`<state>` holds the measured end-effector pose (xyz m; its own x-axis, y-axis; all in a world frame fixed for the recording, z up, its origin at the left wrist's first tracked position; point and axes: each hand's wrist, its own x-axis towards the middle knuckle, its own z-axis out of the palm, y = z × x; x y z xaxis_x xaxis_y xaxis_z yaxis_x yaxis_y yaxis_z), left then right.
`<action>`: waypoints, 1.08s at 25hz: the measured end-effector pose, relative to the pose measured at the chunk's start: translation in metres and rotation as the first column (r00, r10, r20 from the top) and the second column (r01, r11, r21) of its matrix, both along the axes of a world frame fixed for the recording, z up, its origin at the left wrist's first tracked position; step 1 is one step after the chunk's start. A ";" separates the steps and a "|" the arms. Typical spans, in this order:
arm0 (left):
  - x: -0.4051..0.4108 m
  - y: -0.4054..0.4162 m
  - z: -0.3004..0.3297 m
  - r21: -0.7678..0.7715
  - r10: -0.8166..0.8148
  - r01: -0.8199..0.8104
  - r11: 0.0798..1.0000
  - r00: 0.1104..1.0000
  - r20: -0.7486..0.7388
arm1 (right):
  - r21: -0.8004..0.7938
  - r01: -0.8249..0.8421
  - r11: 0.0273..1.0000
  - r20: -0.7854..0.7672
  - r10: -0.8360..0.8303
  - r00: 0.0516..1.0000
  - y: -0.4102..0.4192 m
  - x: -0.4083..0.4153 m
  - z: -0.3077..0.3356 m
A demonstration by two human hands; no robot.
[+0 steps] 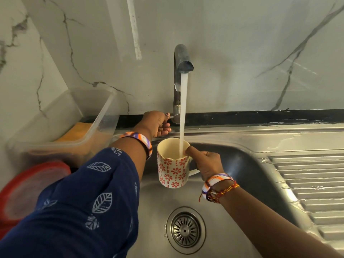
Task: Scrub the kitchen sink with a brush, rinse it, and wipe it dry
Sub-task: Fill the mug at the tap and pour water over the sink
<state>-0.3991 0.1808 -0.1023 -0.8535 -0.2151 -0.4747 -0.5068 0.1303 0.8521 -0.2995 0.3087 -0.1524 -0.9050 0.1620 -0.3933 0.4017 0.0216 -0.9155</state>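
A steel sink (pixel 247 164) fills the lower middle, its round drain strainer (pixel 185 229) near the bottom. Behind it rises a curved chrome tap (pixel 181 58), and a white stream of water (pixel 183 112) falls from the spout into a white mug with a red flower pattern (pixel 172 172). My right hand (pixel 204 162) grips the mug's handle, thumb on the rim, and holds it upright over the basin. My left hand (pixel 158 123) reaches behind the mug and its fingers curl round the tap's lever at the tap base. No brush or cloth is in view.
A ribbed steel drainboard (pixel 307 185) lies right of the basin. On the left counter stands a clear plastic tub (pixel 78 131) with an orange sponge-like thing (pixel 78 132) in it, and a red round lid (pixel 29 190) in front. A marble wall (pixel 242 43) backs the sink.
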 end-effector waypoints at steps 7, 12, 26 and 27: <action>-0.003 0.001 -0.004 -0.004 0.020 -0.020 1.000 1.000 -0.016 | 0.009 0.022 1.000 -0.010 -0.021 1.000 0.003 0.002 -0.002; -0.005 0.003 -0.006 -0.017 0.033 -0.033 0.999 0.999 -0.016 | 0.038 0.025 0.999 0.019 -0.026 0.999 0.004 0.002 -0.006; -0.007 0.005 -0.010 -0.078 0.033 -0.035 0.996 0.999 -0.026 | 0.003 0.082 0.997 0.030 -0.082 0.996 0.002 0.007 -0.007; -0.006 0.005 -0.011 -0.080 0.034 -0.036 0.996 0.999 -0.027 | -0.001 0.085 0.996 0.032 -0.085 0.996 0.002 0.008 -0.007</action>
<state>-0.4054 0.1859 -0.1133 -0.8565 -0.2815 -0.4326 -0.4903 0.1819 0.8524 -0.2917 0.3102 -0.1598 -0.8752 0.2369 -0.4219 0.4306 -0.0163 -0.9024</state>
